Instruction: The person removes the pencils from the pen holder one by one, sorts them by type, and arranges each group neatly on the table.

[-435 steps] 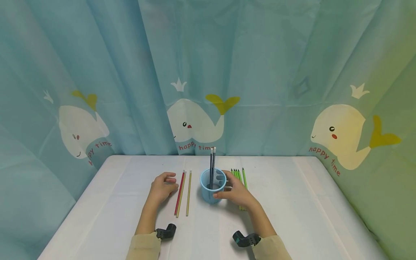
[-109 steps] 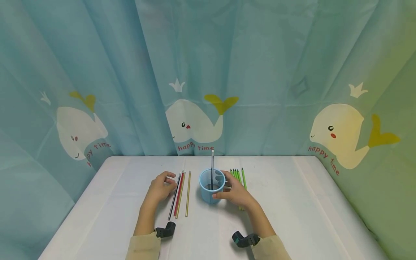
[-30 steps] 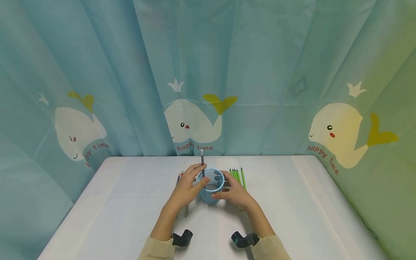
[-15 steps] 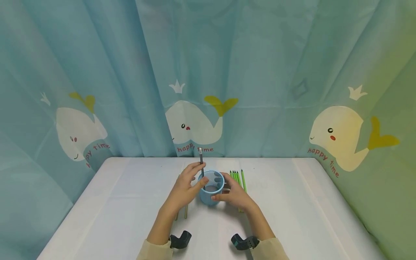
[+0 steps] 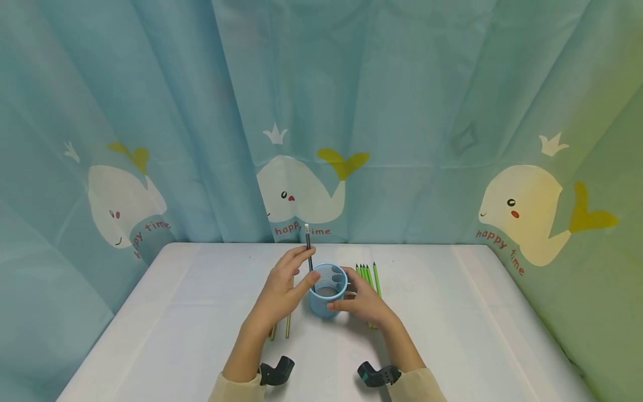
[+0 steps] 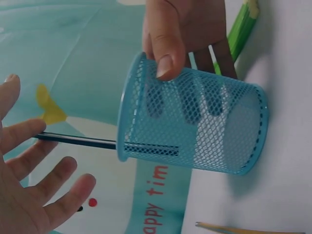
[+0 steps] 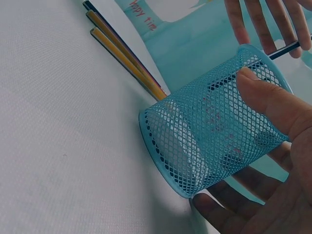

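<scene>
My left hand [image 5: 281, 289] pinches a dark pencil [image 5: 308, 244] near its upper end. The pencil leans left, eraser end up, and its lower part is still inside a light blue mesh pencil cup [image 5: 322, 308]. The left wrist view shows the same dark pencil [image 6: 83, 140] between the fingers, its lower end visible through the mesh well above the cup's base. My right hand [image 5: 370, 301] grips the cup from the right, thumb in front and fingers behind. Nothing else shows in the cup.
Gold pencils [image 5: 288, 325] lie left of the cup, partly hidden under my left hand and forearm. Several green pencils [image 5: 377, 279] lie behind and right of my right hand. A whale-print curtain [image 5: 417, 184] hangs behind the white table [image 5: 467, 312].
Earlier, two dark pencils stood in the cup; one came to lie at left. Since then my left hand has reached the other, which has just shifted slightly up and left. Right hand stays.
</scene>
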`<act>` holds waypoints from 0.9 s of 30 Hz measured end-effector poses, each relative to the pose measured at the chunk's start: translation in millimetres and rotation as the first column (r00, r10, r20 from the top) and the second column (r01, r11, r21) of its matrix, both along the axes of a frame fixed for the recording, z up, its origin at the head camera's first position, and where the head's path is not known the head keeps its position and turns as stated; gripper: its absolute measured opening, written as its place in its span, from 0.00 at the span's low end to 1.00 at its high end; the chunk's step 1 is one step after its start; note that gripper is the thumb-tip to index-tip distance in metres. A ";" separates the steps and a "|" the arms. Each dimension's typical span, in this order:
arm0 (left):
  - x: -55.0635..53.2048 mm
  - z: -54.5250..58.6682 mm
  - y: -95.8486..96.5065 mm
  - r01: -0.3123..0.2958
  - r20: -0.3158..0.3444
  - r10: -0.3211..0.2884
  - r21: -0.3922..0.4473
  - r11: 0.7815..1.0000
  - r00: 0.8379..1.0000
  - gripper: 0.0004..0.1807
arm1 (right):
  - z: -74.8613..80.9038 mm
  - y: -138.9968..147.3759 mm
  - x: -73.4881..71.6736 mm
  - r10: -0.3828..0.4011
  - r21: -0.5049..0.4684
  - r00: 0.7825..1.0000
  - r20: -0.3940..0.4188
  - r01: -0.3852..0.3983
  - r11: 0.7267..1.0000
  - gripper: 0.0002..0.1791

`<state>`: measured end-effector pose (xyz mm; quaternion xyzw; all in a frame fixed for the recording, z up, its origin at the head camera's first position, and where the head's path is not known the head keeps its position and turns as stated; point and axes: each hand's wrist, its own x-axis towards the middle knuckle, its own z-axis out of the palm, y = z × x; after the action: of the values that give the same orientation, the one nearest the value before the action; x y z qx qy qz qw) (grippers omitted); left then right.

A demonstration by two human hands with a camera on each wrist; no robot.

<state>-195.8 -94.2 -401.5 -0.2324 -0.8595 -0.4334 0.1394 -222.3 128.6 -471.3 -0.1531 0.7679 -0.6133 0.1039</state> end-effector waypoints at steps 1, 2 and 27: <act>0.6 0.6 -0.4 -0.001 -0.001 0.001 0.003 1.000 1.000 0.28 | -0.2 -0.1 0.1 0.000 -0.001 1.000 0.000 0.000 1.000 0.45; 1.1 1.0 -0.9 -0.003 -0.003 0.003 0.006 1.000 1.000 0.28 | -0.5 -0.2 0.2 0.001 -0.004 1.000 0.001 -0.001 1.000 0.45; 13.3 23.6 -17.3 -0.044 -0.085 0.049 0.058 0.997 0.995 0.29 | -0.7 -0.5 0.2 -0.010 0.008 1.000 -0.012 0.010 1.000 0.46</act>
<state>-182.5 -111.5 -378.0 -0.2267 -0.8454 -0.4434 0.1930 -222.1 128.1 -472.0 -0.1525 0.7717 -0.6099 0.0965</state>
